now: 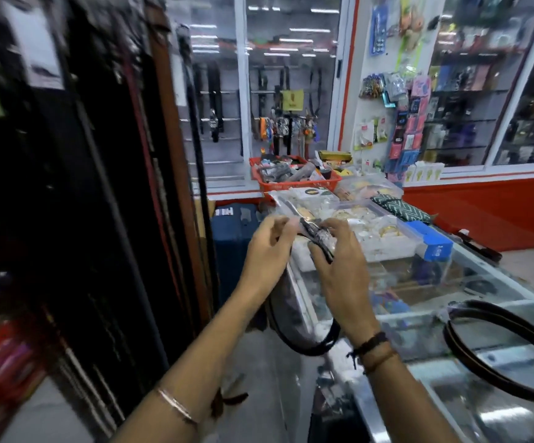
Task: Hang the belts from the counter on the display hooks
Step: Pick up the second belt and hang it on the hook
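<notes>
My left hand (267, 247) and my right hand (342, 270) both hold the buckle end of a black belt (310, 345) in clear plastic wrap, in the middle of the view. Its strap loops down below my hands, off the counter's left edge. A second black belt (495, 356) lies coiled on the glass counter (451, 394) at the right, apart from both hands. A rack of hanging belts (105, 187), black and brown, fills the left side. The hooks themselves are blurred and hidden.
Clear boxes of small goods (364, 228), a blue box (435, 244) and a red basket (291, 177) crowd the counter's far end. A blue suitcase (230, 238) stands below, between rack and counter. Glass display cases and hanging packets line the back wall.
</notes>
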